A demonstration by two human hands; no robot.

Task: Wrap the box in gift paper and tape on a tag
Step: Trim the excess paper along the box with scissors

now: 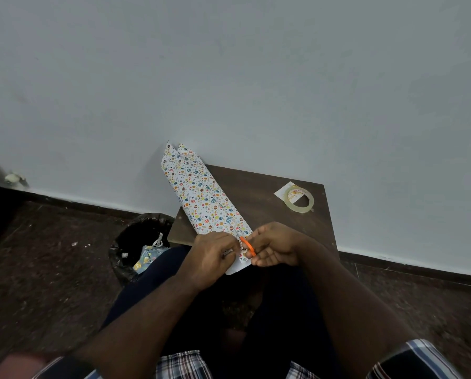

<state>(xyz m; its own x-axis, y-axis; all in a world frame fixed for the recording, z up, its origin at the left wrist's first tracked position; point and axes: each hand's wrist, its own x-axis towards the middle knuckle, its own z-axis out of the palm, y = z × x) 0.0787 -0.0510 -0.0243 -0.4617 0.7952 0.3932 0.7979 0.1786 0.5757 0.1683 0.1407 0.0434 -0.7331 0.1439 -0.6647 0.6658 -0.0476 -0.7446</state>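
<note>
A long folded sheet of gift paper (201, 195), white with small coloured egg prints, lies across the small dark wooden table (256, 192), its far end leaning against the wall. My left hand (215, 255) pinches the paper's near end. My right hand (275, 246) grips orange-handled scissors (247, 247), whose blades point into the paper along its length. A roll of clear tape (300, 200) lies at the table's far right corner on top of a white tag (282, 191). No box is visible.
A bin lined with a black bag (138, 242) stands on the floor left of the table, holding scraps of patterned paper. The grey wall runs close behind the table. Dark speckled floor surrounds it. My legs are under the near table edge.
</note>
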